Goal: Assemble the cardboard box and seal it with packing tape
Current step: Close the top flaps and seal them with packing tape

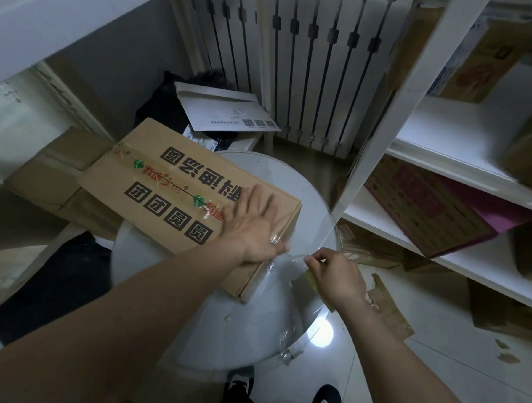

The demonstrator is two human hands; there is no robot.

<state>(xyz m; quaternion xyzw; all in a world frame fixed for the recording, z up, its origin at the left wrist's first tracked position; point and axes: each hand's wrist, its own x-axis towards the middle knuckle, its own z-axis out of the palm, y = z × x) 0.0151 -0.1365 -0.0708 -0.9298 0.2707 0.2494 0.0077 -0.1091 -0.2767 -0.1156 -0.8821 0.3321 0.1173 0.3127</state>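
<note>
Head view: left hand (254,228) flat on the box (173,190), right hand (337,279) pinching tape (292,258) by its near corner.
The box lies closed on the round table (252,330), printed top up, a taped seam running along it; the left hand presses on the top near the right end, fingers straight and spread, blurred; the right hand sits just beside the box's near corner, thumb and forefinger pinched on clear tape that runs to that corner, other fingers curled; a yellowish roll (310,276) shows under it; shelves (445,167) holding cartons stand to the right; a radiator (312,65) and an envelope (223,112) lie beyond.
</note>
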